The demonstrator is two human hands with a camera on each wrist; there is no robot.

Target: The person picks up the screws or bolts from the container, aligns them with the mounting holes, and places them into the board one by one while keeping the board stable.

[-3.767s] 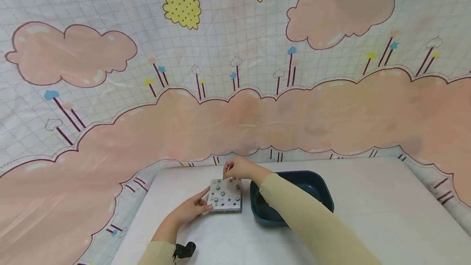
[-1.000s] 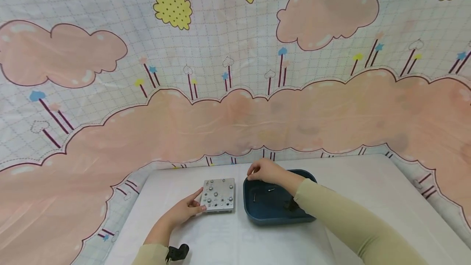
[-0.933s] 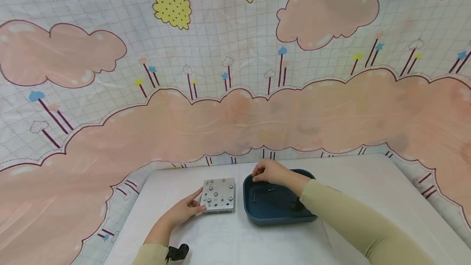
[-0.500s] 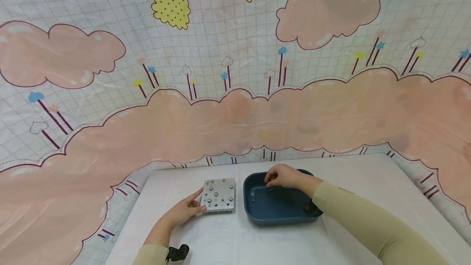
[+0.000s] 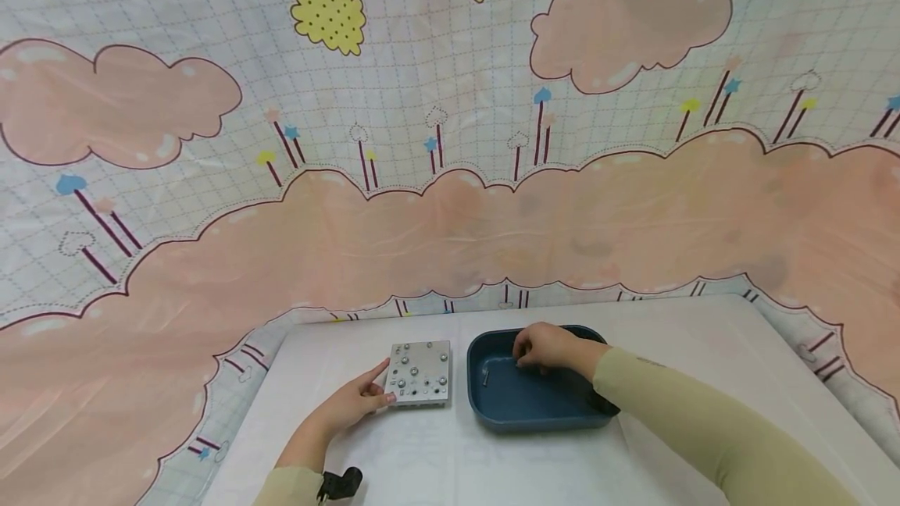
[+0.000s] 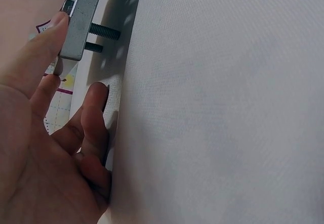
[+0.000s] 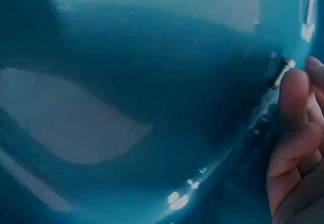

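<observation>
My left hand point(image 5: 355, 404) grips the near left corner of a square silver metal plate point(image 5: 430, 369), thumb on top and a finger at its side. Several bolt heads and holes show on the plate's top face. Threaded bolt ends point(image 6: 105, 31) stick out below it in the left wrist view. Inside the dark blue tray point(image 5: 520, 420), my right hand point(image 5: 551, 346) reaches down with bent fingers. A small bolt point(image 7: 282, 75) lies right beside a fingertip in the right wrist view, seemingly not between the fingers. A second bolt point(image 5: 485, 377) rests near the tray's left wall.
Plate and tray stand side by side on a white-covered table point(image 5: 394, 459), a narrow gap between them. A black wrist device point(image 5: 341, 482) sits at my left wrist. Behind the table hangs a patterned cloth point(image 5: 450, 233).
My right hand has gone from the plate's far edge to the tray, then lower into it, now hiding one bolt from the head view. The left hand stays on the plate.
</observation>
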